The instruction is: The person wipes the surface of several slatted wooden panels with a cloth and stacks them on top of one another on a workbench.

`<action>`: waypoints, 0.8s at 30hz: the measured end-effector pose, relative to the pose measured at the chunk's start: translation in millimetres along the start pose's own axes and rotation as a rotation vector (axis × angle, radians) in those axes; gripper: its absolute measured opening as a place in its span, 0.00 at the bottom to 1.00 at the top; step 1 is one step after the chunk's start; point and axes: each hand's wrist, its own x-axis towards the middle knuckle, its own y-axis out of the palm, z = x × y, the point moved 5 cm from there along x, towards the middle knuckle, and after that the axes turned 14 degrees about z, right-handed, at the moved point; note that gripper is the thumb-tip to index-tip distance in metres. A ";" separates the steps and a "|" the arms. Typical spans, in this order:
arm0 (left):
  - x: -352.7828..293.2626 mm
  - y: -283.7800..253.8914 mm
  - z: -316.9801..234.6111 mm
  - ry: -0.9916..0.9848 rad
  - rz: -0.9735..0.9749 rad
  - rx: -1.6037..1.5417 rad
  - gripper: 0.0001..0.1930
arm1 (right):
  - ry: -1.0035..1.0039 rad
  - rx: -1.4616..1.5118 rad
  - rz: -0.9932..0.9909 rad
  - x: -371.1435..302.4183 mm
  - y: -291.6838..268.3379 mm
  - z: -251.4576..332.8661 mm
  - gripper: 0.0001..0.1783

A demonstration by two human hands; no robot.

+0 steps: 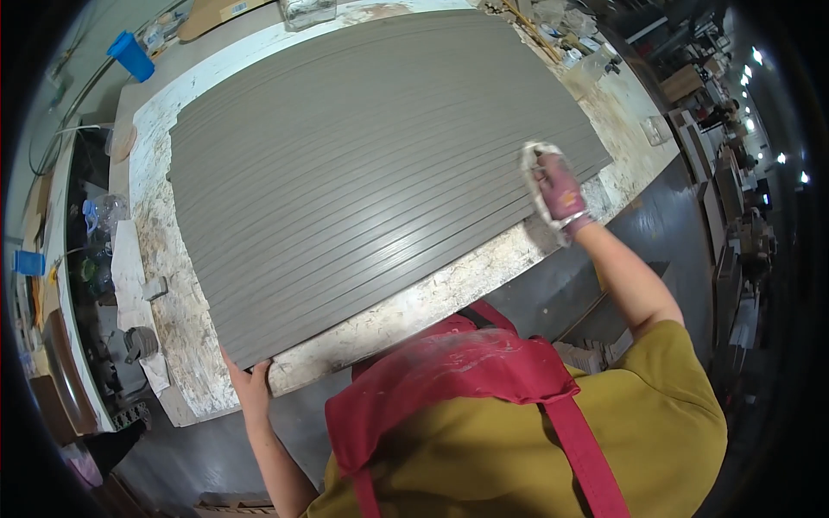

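A wide sheet of grey strips [363, 155], laid side by side with thin dark lines between them, covers most of the work table. At its near left corner is my bare left hand [249, 378], thumb at the front edge and a finger along the side, gripping the strip ends. My right hand [560, 186] wears a pinkish-purple glove and is slightly blurred. It holds a white cloth [533, 183] against the right part of the strips, near their front edge. The glove hides part of the cloth.
The stained white table top [432, 298] shows around the strips. A blue cup [131, 57] stands at the far left, and a small grey block [155, 288] lies on the left margin. Sticks [531, 30] and clutter sit at the far right, near a clear glass [655, 130].
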 end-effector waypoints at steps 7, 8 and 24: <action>2.3 -5.3 13.0 0.017 0.058 0.042 0.43 | -0.587 -0.272 0.388 -28.4 82.5 198.0 0.09; 0.8 -13.9 13.0 -0.001 0.066 0.060 0.43 | -0.639 -0.217 0.425 -35.2 74.5 214.3 0.09; 1.3 -2.4 -9.6 0.027 -0.042 -0.196 0.32 | -0.812 -0.357 0.630 11.1 173.2 327.8 0.11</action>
